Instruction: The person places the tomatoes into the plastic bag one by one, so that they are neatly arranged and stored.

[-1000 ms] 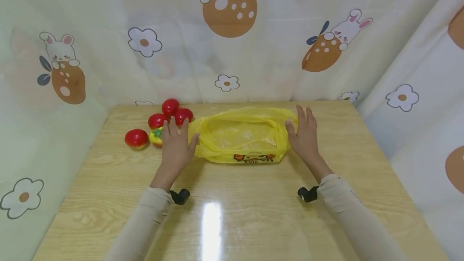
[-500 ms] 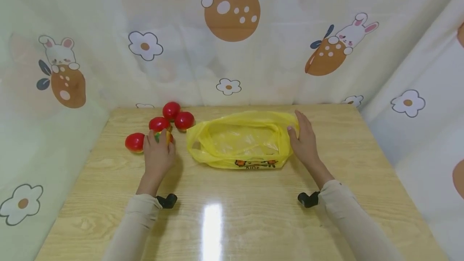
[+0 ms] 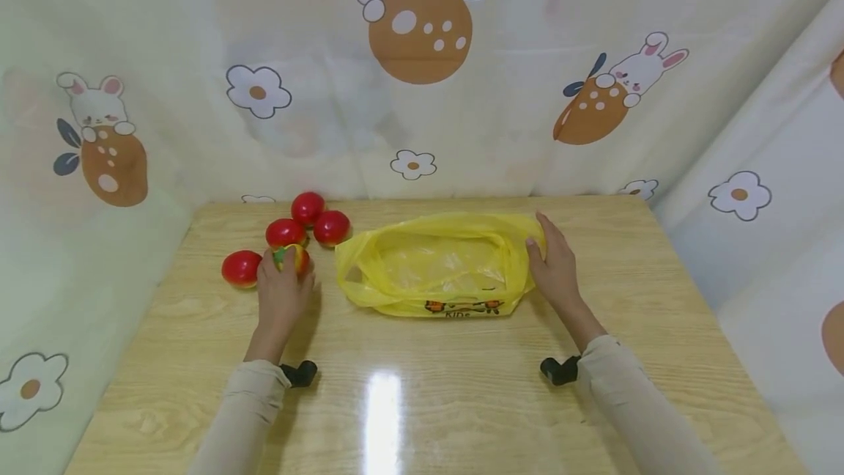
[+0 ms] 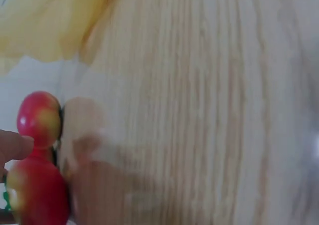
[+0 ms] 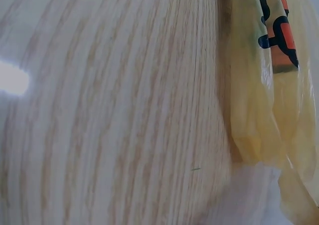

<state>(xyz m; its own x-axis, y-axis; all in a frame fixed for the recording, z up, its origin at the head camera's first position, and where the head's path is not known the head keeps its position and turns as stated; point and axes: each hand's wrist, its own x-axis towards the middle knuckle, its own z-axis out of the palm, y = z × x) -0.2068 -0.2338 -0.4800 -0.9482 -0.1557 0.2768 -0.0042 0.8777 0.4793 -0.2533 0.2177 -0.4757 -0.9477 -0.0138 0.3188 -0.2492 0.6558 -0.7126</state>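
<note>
My left hand [image 3: 282, 297] grips a red-and-yellow toy tomato [image 3: 302, 261] with a green leafy top, its fingers on the far left side and its thumb at the right. In the left wrist view a fingertip [image 4: 20, 146] shows beside the toy tomato [image 4: 39, 192]. A yellow plastic bag [image 3: 442, 306] with a printed picture lies on the table, its mouth gaping upward. Against the bag's right end rests my right hand [image 3: 557, 266], fingers fairly straight. The right wrist view shows the bag's printed side [image 5: 254, 100], with that hand out of frame.
Several more red toy tomatoes lie around the held one: one to its left [image 3: 242, 269], others behind it [image 3: 308, 209]. The wooden table [image 3: 461, 394] ends at a patterned curtain [image 3: 316, 108] at the back and sides.
My left hand has left the bag's left end, moved left and taken hold of the toy tomato with the green top. The right hand stays at the bag, its fingers closer together.
</note>
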